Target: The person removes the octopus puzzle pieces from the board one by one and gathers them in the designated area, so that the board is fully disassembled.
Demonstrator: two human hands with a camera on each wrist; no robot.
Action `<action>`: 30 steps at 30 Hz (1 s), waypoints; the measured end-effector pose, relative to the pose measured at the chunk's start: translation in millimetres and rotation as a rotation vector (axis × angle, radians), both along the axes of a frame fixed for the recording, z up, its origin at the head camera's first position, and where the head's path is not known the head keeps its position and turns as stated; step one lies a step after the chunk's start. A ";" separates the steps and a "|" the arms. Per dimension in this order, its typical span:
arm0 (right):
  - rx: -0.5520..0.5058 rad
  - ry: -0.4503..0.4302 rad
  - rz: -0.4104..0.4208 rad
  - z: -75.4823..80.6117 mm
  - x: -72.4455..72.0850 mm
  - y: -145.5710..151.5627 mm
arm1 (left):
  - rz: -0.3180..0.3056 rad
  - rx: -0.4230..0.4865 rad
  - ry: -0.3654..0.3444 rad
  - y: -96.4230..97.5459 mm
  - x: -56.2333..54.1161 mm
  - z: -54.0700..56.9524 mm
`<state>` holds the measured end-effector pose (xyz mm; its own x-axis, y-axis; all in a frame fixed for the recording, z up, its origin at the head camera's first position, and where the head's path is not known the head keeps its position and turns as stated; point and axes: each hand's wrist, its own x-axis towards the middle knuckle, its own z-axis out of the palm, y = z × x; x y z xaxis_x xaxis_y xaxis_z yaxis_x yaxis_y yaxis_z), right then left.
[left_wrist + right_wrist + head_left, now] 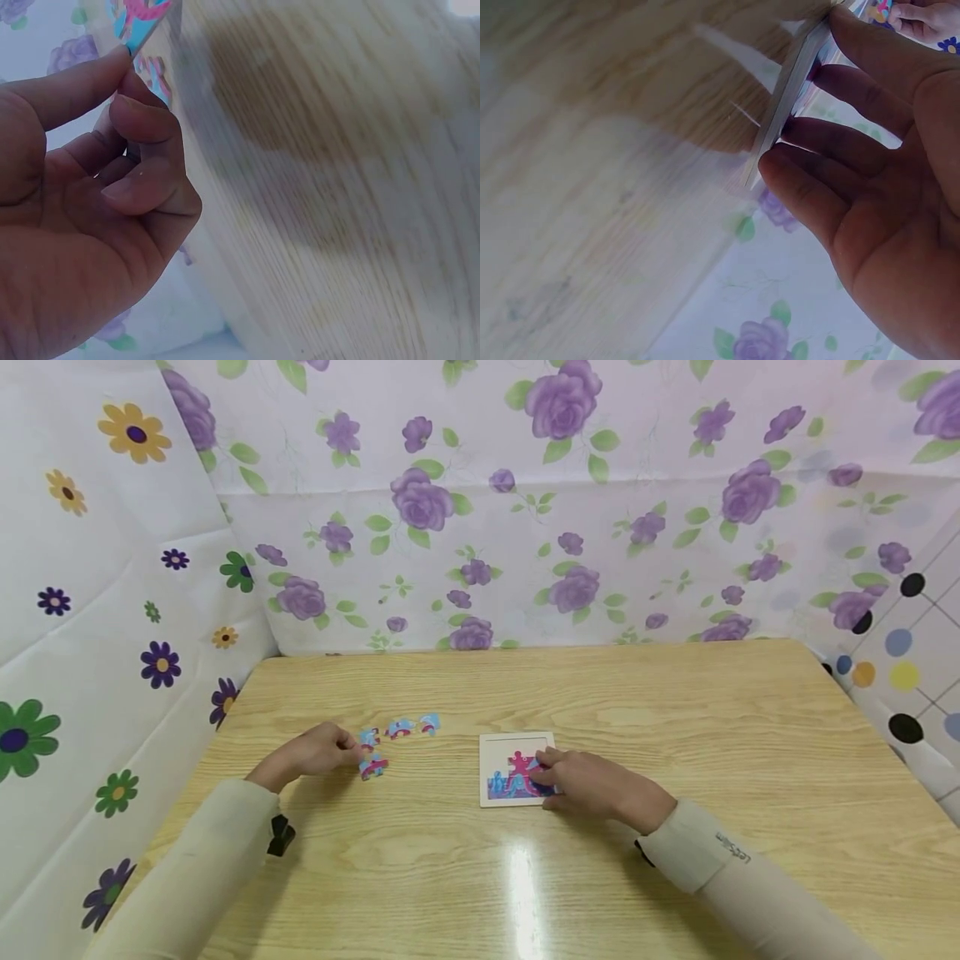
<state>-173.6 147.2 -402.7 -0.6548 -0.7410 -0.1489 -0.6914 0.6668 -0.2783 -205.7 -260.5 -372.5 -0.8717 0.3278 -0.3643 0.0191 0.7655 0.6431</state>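
Left grip: thumb and forefinger pinch one pink-and-blue puzzle piece (372, 767) by its edge, the other fingers of the left hand (322, 749) curled toward the palm
Right grip: right hand (600, 787) spread along the right side of the white puzzle tray (485, 777), fingers slightly bent, their tips touching the rim and the picture within
Held piece: toward the left edge of the tabletop (675, 710), well apart from the tray; whether it is fully raised from the wood cannot be told
Tray: flat, about midway between the left and right edges of the tabletop, with purple, blue and pink fitted pieces (501, 787) along its near side, a pink portion rising at the middle, and white base showing in its far left corner
Loose pieces: one (370, 738) just beyond the held piece, then two more, (399, 727) and (429, 723), in a short row reaching toward the tray
Sleeves: pale beige on both arms, small lettering near the right cuff (678, 847)
Surround: purple-rose cloth (495, 527) along the far edge, white cloth with coloured flowers (112, 635) at the left edge, dotted cloth (900, 647) at the right edge
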 end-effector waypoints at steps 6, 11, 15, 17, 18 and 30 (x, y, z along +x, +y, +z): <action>0.007 -0.010 -0.002 -0.1 -0.6 -1.6 | 0.001 -0.014 -0.007 -3.5 -1.7 -2.8; 0.025 0.013 0.012 0.6 -1.3 -2.5 | -0.011 -0.014 -0.010 -4.9 -4.9 -6.4; 0.047 0.048 0.035 1.2 -2.1 -3.8 | -0.008 -0.036 -0.005 -5.1 -6.5 -8.1; 0.052 0.051 0.036 1.6 -2.0 -4.7 | -0.005 -0.052 0.001 -5.1 -7.6 -8.6; 0.053 0.049 0.033 1.6 -1.8 -5.2 | 0.000 -0.061 -0.001 -4.9 -8.2 -8.7; 0.039 0.025 0.008 0.7 -0.2 -3.7 | 0.018 -0.091 0.040 0.1 -8.7 -12.2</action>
<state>-173.7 143.4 -402.0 -0.6528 -0.7401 -0.1619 -0.7030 0.6714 -0.2345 -214.3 -260.4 -384.6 -0.8918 0.2786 -0.3566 0.0287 0.8213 0.5698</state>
